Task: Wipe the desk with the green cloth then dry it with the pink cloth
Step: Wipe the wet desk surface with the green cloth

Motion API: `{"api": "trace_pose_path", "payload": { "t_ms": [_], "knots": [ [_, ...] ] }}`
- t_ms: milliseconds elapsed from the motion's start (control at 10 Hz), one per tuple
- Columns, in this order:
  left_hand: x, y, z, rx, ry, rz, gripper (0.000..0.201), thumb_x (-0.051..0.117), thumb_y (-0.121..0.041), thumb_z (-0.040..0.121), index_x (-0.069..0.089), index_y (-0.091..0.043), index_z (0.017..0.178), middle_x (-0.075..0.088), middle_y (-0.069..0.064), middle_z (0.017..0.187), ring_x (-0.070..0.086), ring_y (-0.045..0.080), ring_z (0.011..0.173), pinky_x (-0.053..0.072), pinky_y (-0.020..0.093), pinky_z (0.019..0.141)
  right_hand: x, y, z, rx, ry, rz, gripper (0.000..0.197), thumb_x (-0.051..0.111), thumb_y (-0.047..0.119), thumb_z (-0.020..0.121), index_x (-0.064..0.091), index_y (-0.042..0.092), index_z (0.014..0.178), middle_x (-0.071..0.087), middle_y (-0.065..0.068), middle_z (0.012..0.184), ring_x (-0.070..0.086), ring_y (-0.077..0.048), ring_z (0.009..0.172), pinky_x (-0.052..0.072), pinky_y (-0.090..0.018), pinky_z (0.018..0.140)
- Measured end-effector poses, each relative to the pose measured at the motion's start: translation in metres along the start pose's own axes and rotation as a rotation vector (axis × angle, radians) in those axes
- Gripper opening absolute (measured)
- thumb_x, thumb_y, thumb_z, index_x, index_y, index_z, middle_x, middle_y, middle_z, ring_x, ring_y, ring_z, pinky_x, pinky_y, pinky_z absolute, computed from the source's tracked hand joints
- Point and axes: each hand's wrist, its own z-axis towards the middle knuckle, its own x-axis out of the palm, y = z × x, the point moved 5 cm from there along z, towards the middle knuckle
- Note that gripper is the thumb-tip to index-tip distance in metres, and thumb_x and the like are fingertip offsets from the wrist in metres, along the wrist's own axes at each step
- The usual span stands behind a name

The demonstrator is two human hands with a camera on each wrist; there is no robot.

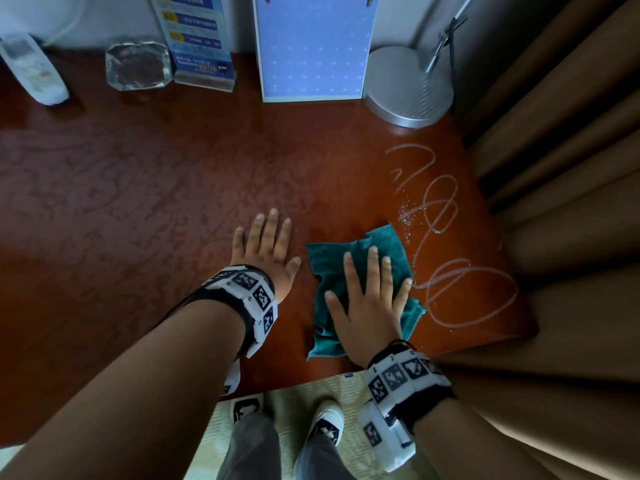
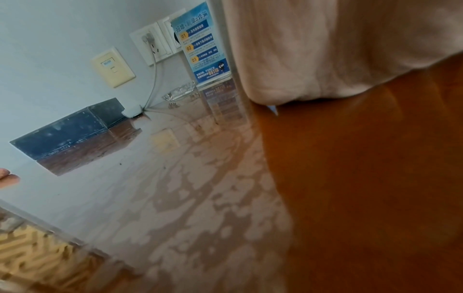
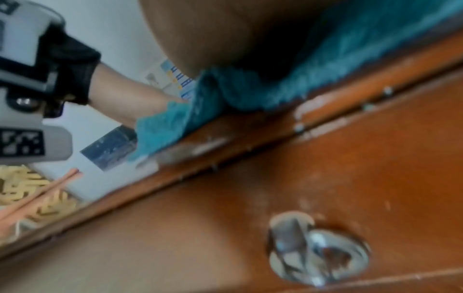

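R hand [image 1: 369, 306]: flat, fingers straight, pressing green cloth [image 1: 363, 271] onto desk [image 1: 173, 188], near front-right corner.
L hand [image 1: 268, 251]: flat on desk, holds nothing, just left of cloth.
Next, prob: sweep right over white squiggles [image 1: 446, 237], keep even pressure.
Pink cloth: not seen.

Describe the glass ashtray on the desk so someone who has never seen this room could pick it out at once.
Look along the back edge of the reddish-brown desk, by the wall. The glass ashtray sits between the white remote control at far left and the upright blue leaflet stand. It is the only clear, chunky, faceted item there, with a dark hollow in its middle.
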Motion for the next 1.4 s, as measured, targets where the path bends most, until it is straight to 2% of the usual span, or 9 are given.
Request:
{"api": "trace_pose_path", "payload": {
  "t_ms": [100, 200, 400, 600, 800, 1100, 1200, 1300, 1400],
  "knots": [
    [0.0, 0.0, 0.0, 0.003, -0.019, -0.004, 0.063, 0.005, -0.048, 0.098, -0.03, -0.02, 0.143, -0.036, 0.001, 0.15, -0.027, 0.02, 0.141, -0.01, 0.045, 0.116, 0.004, 0.004, -0.008, -0.068, -0.002, -0.055, 0.066, 0.023, 0.059, 0.093, 0.026, 0.026, 0.15, 0.019, -0.012, 0.158, 0.021, -0.035, 0.143, 0.01, -0.066, 0.11],
    [0.001, 0.0, 0.0, -0.002, -0.027, -0.002, 0.063, 0.006, -0.047, 0.098, -0.029, -0.02, 0.143, -0.035, 0.001, 0.15, -0.026, 0.02, 0.141, -0.01, 0.045, 0.116, 0.006, 0.005, -0.014, -0.135, 0.027, -0.06, 0.064, 0.022, 0.058, 0.094, 0.021, 0.029, 0.151, 0.014, -0.012, 0.159, 0.017, -0.035, 0.145, 0.01, -0.066, 0.11],
    [0.001, 0.0, -0.003, 0.002, -0.05, 0.005, 0.061, 0.003, -0.046, 0.099, -0.029, -0.02, 0.143, -0.035, 0.001, 0.151, -0.025, 0.02, 0.141, -0.01, 0.044, 0.116, 0.007, -0.002, -0.029, -0.364, 0.072, -0.074, 0.056, 0.02, 0.056, 0.097, 0.017, 0.039, 0.15, 0.005, -0.004, 0.161, 0.009, -0.029, 0.147, 0.009, -0.061, 0.111],
    [-0.001, 0.0, -0.002, 0.004, -0.007, 0.011, 0.061, 0.002, -0.046, 0.099, -0.031, -0.019, 0.142, -0.037, 0.002, 0.149, -0.027, 0.02, 0.141, -0.01, 0.044, 0.116, 0.001, -0.022, -0.03, -0.507, 0.107, -0.069, 0.056, 0.028, 0.055, 0.096, 0.017, 0.042, 0.149, 0.01, 0.0, 0.161, 0.01, -0.025, 0.147, 0.008, -0.056, 0.113],
    [-0.002, 0.001, -0.003, 0.003, -0.018, 0.006, 0.061, 0.003, -0.046, 0.099, -0.029, -0.02, 0.143, -0.034, 0.002, 0.151, -0.025, 0.02, 0.141, -0.008, 0.044, 0.117, -0.004, -0.041, -0.025, -0.532, 0.148, -0.104, 0.059, 0.029, 0.058, 0.095, 0.013, 0.043, 0.149, 0.008, 0.002, 0.161, 0.01, -0.023, 0.147, 0.008, -0.056, 0.113],
    [-0.003, 0.0, -0.004, -0.006, -0.012, 0.036, 0.061, 0.003, -0.047, 0.098, -0.03, -0.019, 0.143, -0.034, 0.002, 0.151, -0.025, 0.02, 0.142, -0.009, 0.043, 0.116, -0.021, -0.086, 0.003, -0.65, 0.237, -0.251, 0.056, 0.027, 0.056, 0.095, 0.018, 0.041, 0.149, 0.008, 0.001, 0.161, 0.006, -0.023, 0.148, 0.012, -0.055, 0.112],
    [-0.003, 0.0, -0.004, -0.003, -0.01, 0.04, 0.061, 0.002, -0.046, 0.098, -0.029, -0.019, 0.143, -0.033, 0.003, 0.151, -0.024, 0.02, 0.142, -0.009, 0.044, 0.116, -0.025, -0.087, 0.003, -0.616, 0.241, -0.256, 0.059, 0.028, 0.057, 0.094, 0.011, 0.044, 0.149, 0.003, 0.002, 0.161, 0.002, -0.023, 0.148, 0.009, -0.055, 0.111],
    [-0.004, 0.0, -0.003, 0.004, -0.004, 0.043, 0.061, 0.002, -0.047, 0.098, -0.029, -0.018, 0.143, -0.034, 0.003, 0.151, -0.024, 0.021, 0.142, -0.009, 0.044, 0.116, -0.031, -0.076, -0.019, -0.397, 0.164, -0.157, 0.06, 0.016, 0.064, 0.091, -0.002, 0.052, 0.147, -0.017, 0.006, 0.16, -0.016, -0.023, 0.146, -0.005, -0.056, 0.115],
    [-0.004, -0.001, -0.004, 0.005, 0.007, 0.046, 0.061, 0.001, -0.047, 0.098, -0.031, -0.018, 0.142, -0.035, 0.003, 0.151, -0.025, 0.021, 0.142, -0.009, 0.044, 0.116, -0.016, -0.073, -0.03, -0.186, 0.229, -0.063, 0.056, -0.002, 0.074, 0.083, -0.017, 0.063, 0.136, -0.041, 0.015, 0.148, -0.038, -0.015, 0.137, -0.021, -0.058, 0.106]
  ]
}}
